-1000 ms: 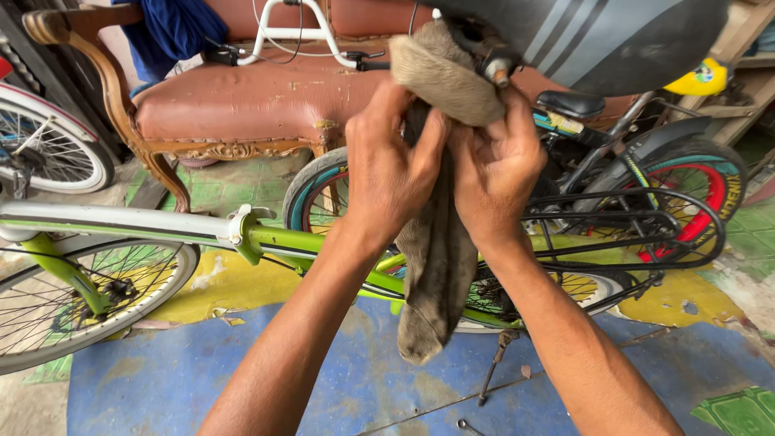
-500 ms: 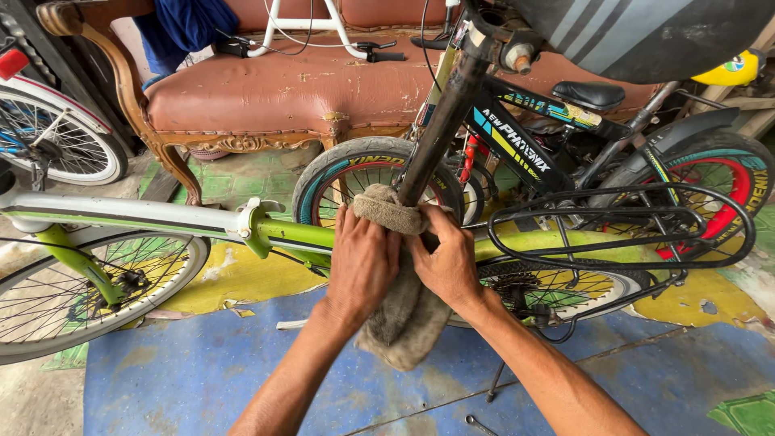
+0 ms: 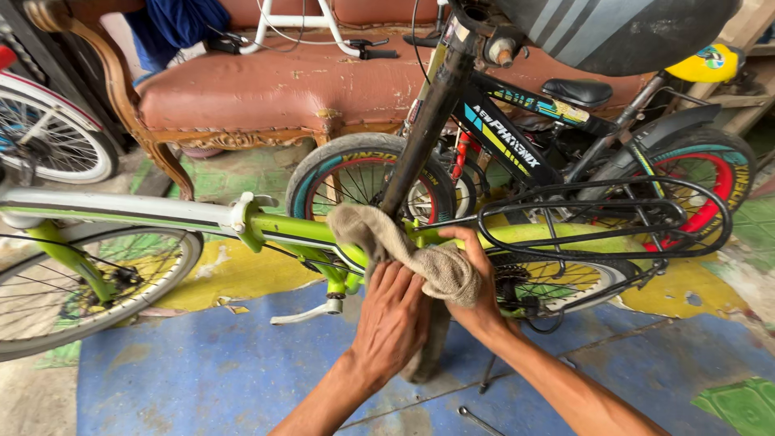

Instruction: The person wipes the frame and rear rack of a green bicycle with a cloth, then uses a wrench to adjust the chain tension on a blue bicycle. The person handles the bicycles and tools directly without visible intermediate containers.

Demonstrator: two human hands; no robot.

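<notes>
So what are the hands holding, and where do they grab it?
Both hands hold a beige rag wrapped low around the dark seat tube. The left hand presses its front; the right hand grips its right side.

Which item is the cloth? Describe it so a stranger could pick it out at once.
Find the lime-green bicycle frame lying across the middle. Where the dark seat post meets it, both hands, left hand and right hand, press a crumpled beige knitted rag. It is the only soft, fabric thing among metal tubes and wheels.
</notes>
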